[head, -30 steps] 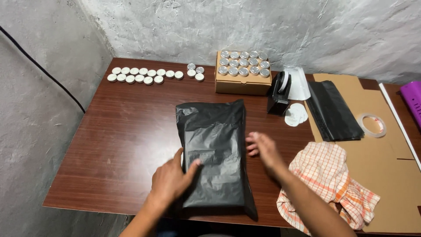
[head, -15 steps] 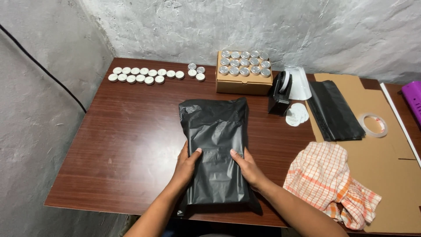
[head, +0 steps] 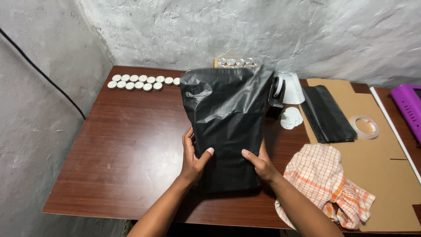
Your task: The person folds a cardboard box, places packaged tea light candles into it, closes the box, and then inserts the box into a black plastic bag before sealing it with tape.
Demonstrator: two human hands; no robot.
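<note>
A black plastic mailer bag (head: 228,118) stands upright above the brown wooden table (head: 127,145), its lower edge near the tabletop. My left hand (head: 194,156) grips its lower left side with the thumb across the front. My right hand (head: 259,160) grips the lower right side the same way. The bag's top is crumpled and hides most of a cardboard box of silver-lidded jars (head: 237,62) at the back.
Rows of white round lids (head: 140,82) lie at the back left. A tape dispenser (head: 285,92), a stack of black bags (head: 328,113), a clear tape roll (head: 365,127) on flat cardboard (head: 386,175), an orange checked cloth (head: 322,184) and a purple object (head: 410,107) are to the right.
The bag lay flat on the table under my hands; now both hands have gripped its lower sides and raised it upright, covering the box behind.
</note>
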